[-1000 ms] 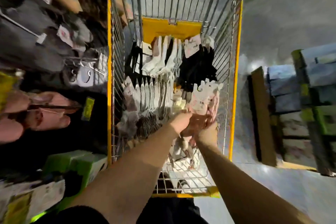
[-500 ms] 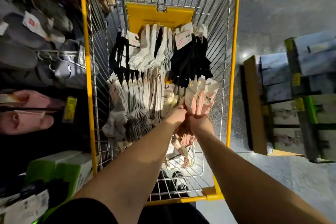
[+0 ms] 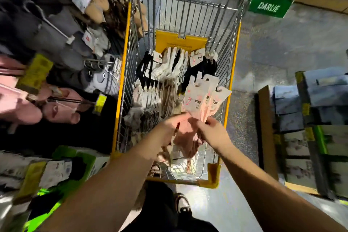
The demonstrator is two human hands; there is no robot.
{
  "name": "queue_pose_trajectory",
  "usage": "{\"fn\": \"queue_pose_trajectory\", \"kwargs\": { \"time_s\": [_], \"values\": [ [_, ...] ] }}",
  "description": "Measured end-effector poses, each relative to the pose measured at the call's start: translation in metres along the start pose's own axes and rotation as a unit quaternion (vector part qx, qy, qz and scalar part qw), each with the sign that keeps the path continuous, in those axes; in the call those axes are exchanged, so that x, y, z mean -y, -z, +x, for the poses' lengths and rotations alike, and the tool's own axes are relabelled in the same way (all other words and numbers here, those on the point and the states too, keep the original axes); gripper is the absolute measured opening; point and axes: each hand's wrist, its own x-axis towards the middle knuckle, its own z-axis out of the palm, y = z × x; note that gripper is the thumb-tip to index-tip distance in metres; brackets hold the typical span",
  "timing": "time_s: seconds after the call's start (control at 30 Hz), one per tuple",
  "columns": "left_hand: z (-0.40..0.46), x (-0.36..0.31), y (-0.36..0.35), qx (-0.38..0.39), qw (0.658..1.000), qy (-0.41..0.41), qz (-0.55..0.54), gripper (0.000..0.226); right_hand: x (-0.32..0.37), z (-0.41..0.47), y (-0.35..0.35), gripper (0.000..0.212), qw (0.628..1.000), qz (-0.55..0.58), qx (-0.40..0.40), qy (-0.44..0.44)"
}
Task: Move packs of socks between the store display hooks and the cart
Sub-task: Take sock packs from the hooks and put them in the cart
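Both hands are over the wire cart (image 3: 232,58) and hold one bundle of pink sock packs (image 3: 202,98) raised above the other goods. The left hand (image 3: 174,128) has its fingers curled around the soft pink sock part under the cards, and the right hand (image 3: 212,131) pinches the lower edge of the fanned header cards, so neither hand is free. The cards spread like a fan, and each has a hook cut-out at the top. Deeper in the cart lie more packs in rows: white sock packs (image 3: 173,66) near the yellow panel (image 3: 178,40), black sock packs (image 3: 202,68) beside them, and a row of grey sock packs (image 3: 150,100) nearer to the person. On the left is the store display with hooks (image 3: 96,63), where grey slippers and pink slippers (image 3: 58,111) hang (this side is blurred, so I cannot tell which hook is free). I judge that the bundle is about to go from the cart toward the display. The risk from here is that the fanned cards slip apart, because only a pinch keeps them together; one pack could fall back into the cart or onto the floor. Also the cut-outs do not line up now, so pushing all of them on one hook could bend a card or miss the hook.
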Motion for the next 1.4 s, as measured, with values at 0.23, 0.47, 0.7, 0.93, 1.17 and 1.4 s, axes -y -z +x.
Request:
{"fn": "queue_pose_trajectory", "kwargs": {
  "time_s": [0.23,0.47,0.7,0.93,1.17,1.4],
  "values": [
    [-0.1,0.029,0.006,-0.008,0.96,-0.192,-0.205,0.021,0.038,-0.067,0.028,0.016,0.981,-0.032,0.116,0.152],
    [-0.204,0.055,0.0,-0.067,0.901,-0.355,-0.24,0.05,0.076,-0.148,0.037,0.017,0.927,-0.078,0.216,0.295],
    [-0.331,0.09,0.003,-0.273,0.81,-0.443,-0.272,0.01,0.118,-0.245,-0.005,0.032,0.87,-0.106,0.24,0.418],
    [-0.46,0.145,0.017,-0.415,0.703,-0.5,-0.289,0.011,0.16,-0.369,-0.062,0.021,0.802,0.107,0.346,0.476],
    [-0.582,0.218,0.018,-0.509,0.584,-0.571,-0.274,0.026,0.169,-0.514,-0.103,0.031,0.726,0.186,0.392,0.534],
    [-0.698,0.291,-0.002,-0.604,0.51,-0.572,-0.22,0.038,0.154,-0.644,-0.121,0.028,0.666,0.186,0.433,0.579]
  ]
}}
